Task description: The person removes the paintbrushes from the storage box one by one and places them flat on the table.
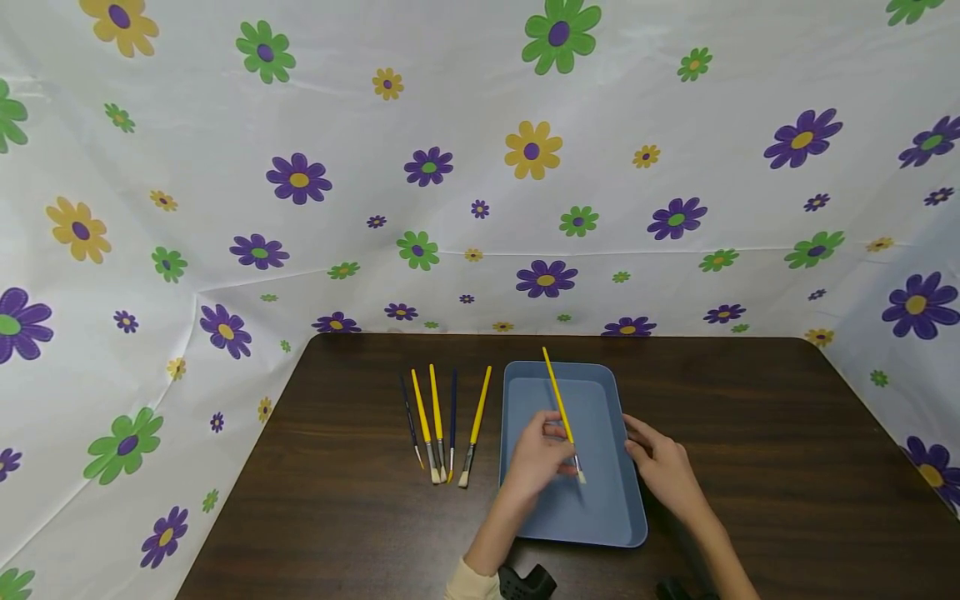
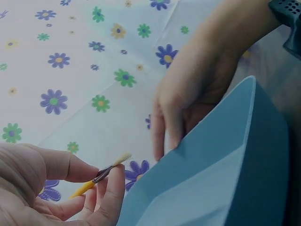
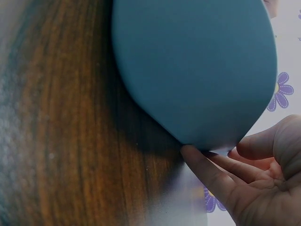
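Yellow brush (image 1: 561, 410) in left hand (image 1: 537, 460): bristles toward person, handle away.

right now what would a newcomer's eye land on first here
Probably the yellow-handled paintbrush that the left hand pinches over the blue plastic tray on the dark wooden table. The right hand touches the tray's right edge. Five more paintbrushes lie in a row left of the tray.

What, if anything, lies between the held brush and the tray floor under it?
Nothing visible. The left hand pinches the brush over the tray, whose floor below looks bare; the right hand touches its right rim.
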`<state>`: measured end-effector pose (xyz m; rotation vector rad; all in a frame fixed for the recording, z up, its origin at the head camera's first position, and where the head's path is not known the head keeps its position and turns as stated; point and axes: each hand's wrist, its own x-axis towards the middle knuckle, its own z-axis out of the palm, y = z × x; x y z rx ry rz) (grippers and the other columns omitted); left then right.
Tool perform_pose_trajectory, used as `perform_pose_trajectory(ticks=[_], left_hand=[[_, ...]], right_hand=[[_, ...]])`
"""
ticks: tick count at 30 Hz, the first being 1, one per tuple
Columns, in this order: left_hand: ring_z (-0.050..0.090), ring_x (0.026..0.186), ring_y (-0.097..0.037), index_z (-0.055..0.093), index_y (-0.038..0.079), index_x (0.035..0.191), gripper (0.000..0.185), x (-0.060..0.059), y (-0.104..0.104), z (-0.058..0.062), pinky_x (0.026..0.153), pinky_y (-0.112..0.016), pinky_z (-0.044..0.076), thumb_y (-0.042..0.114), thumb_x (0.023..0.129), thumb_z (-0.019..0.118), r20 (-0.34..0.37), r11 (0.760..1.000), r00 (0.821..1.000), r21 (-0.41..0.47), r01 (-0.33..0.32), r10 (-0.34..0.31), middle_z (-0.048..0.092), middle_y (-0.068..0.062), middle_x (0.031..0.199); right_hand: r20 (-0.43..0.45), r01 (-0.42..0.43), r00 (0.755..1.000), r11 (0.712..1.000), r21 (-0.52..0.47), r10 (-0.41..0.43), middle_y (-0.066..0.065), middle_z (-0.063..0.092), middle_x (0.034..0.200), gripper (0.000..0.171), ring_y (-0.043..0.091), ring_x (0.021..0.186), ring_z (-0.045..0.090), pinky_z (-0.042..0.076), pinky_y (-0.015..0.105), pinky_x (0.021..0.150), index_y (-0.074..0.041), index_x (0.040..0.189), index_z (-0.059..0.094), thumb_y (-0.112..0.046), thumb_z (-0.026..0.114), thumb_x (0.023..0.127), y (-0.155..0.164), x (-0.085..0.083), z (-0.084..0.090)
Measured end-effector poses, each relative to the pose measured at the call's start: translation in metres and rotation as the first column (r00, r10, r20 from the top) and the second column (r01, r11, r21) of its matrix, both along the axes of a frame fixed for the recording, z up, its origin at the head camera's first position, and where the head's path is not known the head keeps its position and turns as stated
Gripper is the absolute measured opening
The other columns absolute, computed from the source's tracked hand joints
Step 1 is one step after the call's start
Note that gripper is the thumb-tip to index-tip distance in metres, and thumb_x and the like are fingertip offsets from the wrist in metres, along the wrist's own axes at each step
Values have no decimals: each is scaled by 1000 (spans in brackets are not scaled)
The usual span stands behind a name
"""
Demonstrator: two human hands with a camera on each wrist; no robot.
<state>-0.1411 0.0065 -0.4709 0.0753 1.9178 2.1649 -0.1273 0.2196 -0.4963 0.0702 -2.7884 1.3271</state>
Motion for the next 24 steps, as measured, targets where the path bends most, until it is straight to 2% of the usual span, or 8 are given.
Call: perform_pose_trajectory(ticks=[7, 13, 19, 24], left_hand=[[62, 72, -14, 46, -11, 142, 62, -6, -15, 6, 65, -31, 61, -14, 82, 63, -4, 999, 1000, 38, -22, 22, 56, -12, 103], [64, 74, -15, 43, -12, 145, 63, -7, -28, 13, 67, -31, 61, -14, 85, 64, -8, 998, 1000, 63, -22, 23, 57, -14, 107], [66, 81, -19, 42, -10, 147, 62, -9, -41, 16, 71, -33, 62, -9, 89, 63, -2, 998, 1000, 55, -29, 29, 56, -16, 113], [64, 81, -18, 44, -9, 144, 57, -14, -55, 16, 71, -32, 62, -6, 91, 63, -5, 997, 997, 35, -71, 71, 57, -16, 112]], right_hand=[[9, -9, 1000, 1000, -4, 9, 31, 67, 125, 44, 39, 107, 69, 57, 41, 78, 8, 146, 51, -2, 57, 104, 0, 1, 2], [7, -5, 1000, 1000, -1, 5, 31, 67, 124, 44, 39, 106, 69, 56, 38, 76, 7, 146, 52, -2, 57, 104, 0, 1, 2], [-4, -10, 1000, 1000, 5, 10, 31, 67, 124, 44, 39, 106, 70, 56, 38, 76, 8, 146, 52, -1, 56, 103, 0, 1, 1], [-5, -8, 1000, 1000, 5, 8, 30, 68, 123, 44, 38, 106, 70, 57, 40, 78, 8, 146, 52, -2, 57, 103, -1, 1, 2]])
